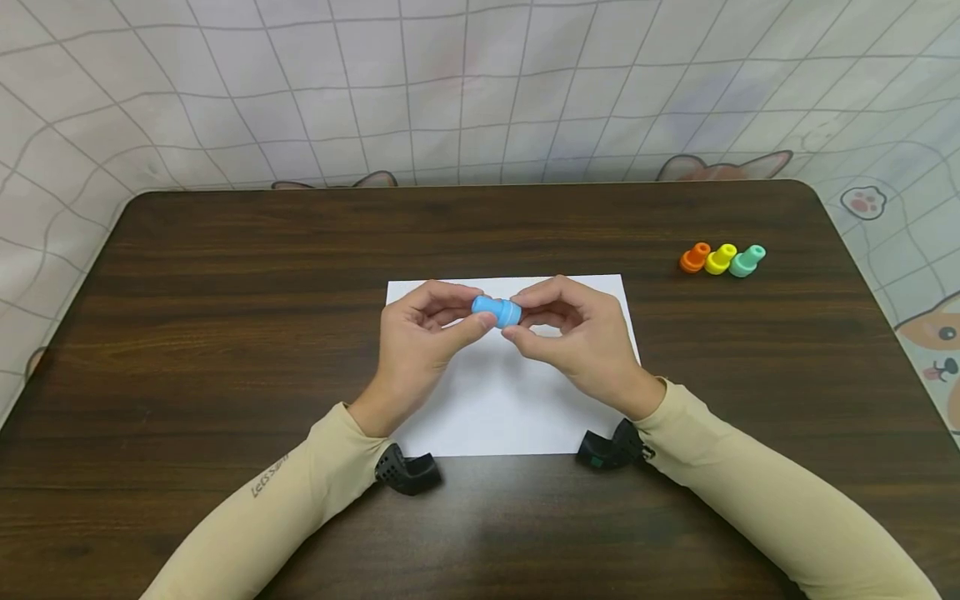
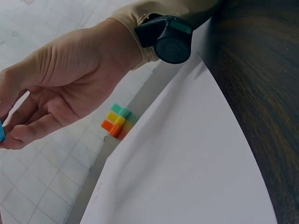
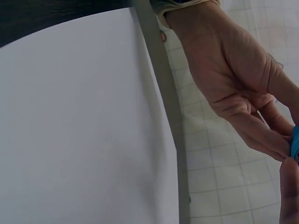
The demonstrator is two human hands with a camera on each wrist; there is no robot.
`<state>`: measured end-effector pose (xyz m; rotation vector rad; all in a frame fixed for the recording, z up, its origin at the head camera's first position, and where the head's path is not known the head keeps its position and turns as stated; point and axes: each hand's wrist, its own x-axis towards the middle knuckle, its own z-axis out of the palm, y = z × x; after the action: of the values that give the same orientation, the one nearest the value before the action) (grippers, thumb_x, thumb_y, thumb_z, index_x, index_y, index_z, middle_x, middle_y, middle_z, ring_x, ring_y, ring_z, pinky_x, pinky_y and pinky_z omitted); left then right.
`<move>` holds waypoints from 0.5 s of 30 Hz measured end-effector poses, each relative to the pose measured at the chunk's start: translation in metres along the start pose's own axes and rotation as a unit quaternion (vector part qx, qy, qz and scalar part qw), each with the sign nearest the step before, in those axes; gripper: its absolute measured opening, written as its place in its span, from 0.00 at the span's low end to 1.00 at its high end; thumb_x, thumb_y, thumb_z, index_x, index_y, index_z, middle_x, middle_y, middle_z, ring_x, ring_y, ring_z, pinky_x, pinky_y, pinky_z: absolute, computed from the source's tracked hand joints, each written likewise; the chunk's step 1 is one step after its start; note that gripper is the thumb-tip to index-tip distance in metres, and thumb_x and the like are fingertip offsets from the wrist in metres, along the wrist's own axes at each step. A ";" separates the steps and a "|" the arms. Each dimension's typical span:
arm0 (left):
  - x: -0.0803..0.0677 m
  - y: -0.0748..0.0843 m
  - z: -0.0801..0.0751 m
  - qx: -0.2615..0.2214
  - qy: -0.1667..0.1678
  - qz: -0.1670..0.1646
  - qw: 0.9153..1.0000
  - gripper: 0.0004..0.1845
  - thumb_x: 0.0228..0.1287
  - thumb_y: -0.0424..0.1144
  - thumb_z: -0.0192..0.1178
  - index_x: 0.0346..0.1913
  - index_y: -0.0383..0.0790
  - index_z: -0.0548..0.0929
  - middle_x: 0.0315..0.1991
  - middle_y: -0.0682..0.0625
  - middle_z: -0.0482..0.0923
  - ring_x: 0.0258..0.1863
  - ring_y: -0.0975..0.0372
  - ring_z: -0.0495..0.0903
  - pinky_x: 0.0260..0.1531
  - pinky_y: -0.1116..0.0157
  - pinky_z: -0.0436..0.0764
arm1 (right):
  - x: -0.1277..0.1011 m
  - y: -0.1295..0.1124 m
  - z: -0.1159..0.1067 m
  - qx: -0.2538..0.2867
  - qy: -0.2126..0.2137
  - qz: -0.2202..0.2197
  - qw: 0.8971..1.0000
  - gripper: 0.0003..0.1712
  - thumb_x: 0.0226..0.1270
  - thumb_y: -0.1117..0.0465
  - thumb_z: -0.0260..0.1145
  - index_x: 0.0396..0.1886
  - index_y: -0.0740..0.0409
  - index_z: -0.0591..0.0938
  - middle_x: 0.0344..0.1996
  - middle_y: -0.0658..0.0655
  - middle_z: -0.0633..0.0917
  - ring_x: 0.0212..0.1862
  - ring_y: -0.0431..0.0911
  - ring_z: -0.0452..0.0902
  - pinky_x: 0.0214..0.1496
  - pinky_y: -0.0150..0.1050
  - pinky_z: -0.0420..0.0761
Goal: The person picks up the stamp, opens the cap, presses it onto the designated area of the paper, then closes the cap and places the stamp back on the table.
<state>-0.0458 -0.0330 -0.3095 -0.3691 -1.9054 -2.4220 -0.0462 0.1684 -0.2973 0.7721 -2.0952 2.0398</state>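
Observation:
A small blue cylindrical piece (image 1: 498,311) with a paler ribbed end is held just above a white sheet of paper (image 1: 510,400). My left hand (image 1: 474,313) pinches its left end between thumb and fingers. My right hand (image 1: 517,318) pinches its right, ribbed end the same way. In the left wrist view the right hand (image 2: 21,128) shows with a sliver of the blue piece (image 2: 1,131) at the frame's edge. The right wrist view shows the left hand (image 3: 286,161) with its fingertips on the blue piece (image 3: 295,142).
The paper lies in the middle of a dark wooden table (image 1: 225,292). An orange piece (image 1: 695,257), a yellow piece (image 1: 721,258) and a green piece (image 1: 747,260) stand in a row at the back right. A checked cloth hangs behind the table.

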 end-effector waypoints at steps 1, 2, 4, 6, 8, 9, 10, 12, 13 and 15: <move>0.000 0.000 0.000 0.000 0.000 0.001 1.000 0.15 0.57 0.23 0.72 0.43 0.45 0.88 0.41 0.56 0.89 0.41 0.64 0.89 0.49 0.65 0.91 | 0.000 0.001 0.000 0.003 0.001 -0.006 1.000 0.18 0.48 0.86 0.73 0.41 0.77 0.82 0.40 0.43 0.89 0.38 0.39 0.87 0.45 0.32 0.90; 0.000 0.000 0.000 0.001 0.000 0.001 1.000 0.15 0.57 0.23 0.72 0.43 0.44 0.88 0.41 0.55 0.89 0.40 0.64 0.89 0.49 0.65 0.91 | 0.000 0.001 0.000 0.003 0.000 -0.012 1.000 0.17 0.48 0.86 0.72 0.40 0.77 0.82 0.40 0.43 0.89 0.38 0.39 0.87 0.45 0.32 0.90; 0.000 0.000 0.000 0.003 0.000 0.001 1.000 0.14 0.57 0.24 0.73 0.44 0.42 0.89 0.40 0.56 0.89 0.40 0.64 0.89 0.48 0.65 0.91 | 0.000 0.002 0.000 0.006 0.001 -0.021 1.000 0.17 0.47 0.86 0.72 0.40 0.77 0.82 0.40 0.43 0.89 0.39 0.39 0.87 0.45 0.32 0.90; 0.000 0.000 -0.001 0.003 0.001 -0.001 1.000 0.14 0.57 0.24 0.73 0.45 0.40 0.89 0.40 0.56 0.89 0.39 0.64 0.90 0.48 0.65 0.91 | 0.000 0.002 0.000 0.008 0.000 -0.029 1.000 0.17 0.47 0.87 0.72 0.39 0.78 0.82 0.40 0.43 0.89 0.39 0.39 0.87 0.45 0.32 0.90; -0.001 0.000 0.000 -0.001 0.002 -0.006 1.000 0.14 0.57 0.24 0.73 0.45 0.39 0.89 0.40 0.56 0.90 0.39 0.64 0.90 0.47 0.65 0.91 | 0.000 0.002 0.000 0.009 0.000 -0.037 0.999 0.17 0.46 0.87 0.72 0.39 0.78 0.82 0.40 0.43 0.89 0.40 0.39 0.87 0.44 0.33 0.91; -0.001 0.000 0.000 -0.004 0.002 -0.008 1.000 0.14 0.57 0.24 0.73 0.45 0.40 0.89 0.40 0.56 0.90 0.38 0.65 0.90 0.47 0.65 0.91 | 0.000 0.002 0.001 0.010 0.000 -0.041 0.999 0.17 0.46 0.87 0.72 0.39 0.78 0.82 0.40 0.44 0.89 0.40 0.40 0.87 0.44 0.33 0.91; -0.001 -0.001 0.000 -0.007 0.002 -0.009 1.000 0.14 0.57 0.24 0.73 0.44 0.41 0.89 0.40 0.55 0.90 0.38 0.65 0.90 0.47 0.65 0.91 | -0.001 0.002 0.001 0.011 0.000 -0.045 0.999 0.17 0.46 0.88 0.72 0.39 0.79 0.82 0.40 0.44 0.89 0.40 0.40 0.87 0.44 0.33 0.91; -0.002 -0.001 0.000 -0.012 0.003 -0.010 1.000 0.15 0.57 0.24 0.73 0.44 0.44 0.89 0.40 0.55 0.90 0.38 0.65 0.90 0.48 0.65 0.91 | -0.001 0.002 0.001 0.012 0.000 -0.051 0.999 0.18 0.45 0.88 0.72 0.39 0.79 0.82 0.40 0.44 0.89 0.40 0.40 0.87 0.44 0.33 0.91; -0.002 -0.002 0.000 -0.014 0.005 -0.010 1.000 0.15 0.57 0.23 0.73 0.43 0.45 0.89 0.40 0.55 0.90 0.38 0.65 0.90 0.48 0.64 0.91 | -0.001 0.002 0.001 0.014 0.000 -0.053 0.998 0.18 0.45 0.88 0.72 0.39 0.79 0.82 0.41 0.44 0.89 0.40 0.40 0.86 0.44 0.33 0.91; -0.002 -0.003 0.000 -0.014 0.007 -0.008 1.000 0.15 0.57 0.23 0.73 0.43 0.45 0.90 0.40 0.55 0.90 0.38 0.65 0.91 0.48 0.64 0.91 | -0.001 0.003 0.000 0.014 -0.001 -0.057 0.998 0.18 0.45 0.88 0.72 0.39 0.79 0.82 0.41 0.44 0.89 0.40 0.40 0.86 0.45 0.33 0.91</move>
<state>-0.0443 -0.0321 -0.3125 -0.3388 -1.8773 -2.4580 -0.0465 0.1681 -0.3000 0.8770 -1.9788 2.0129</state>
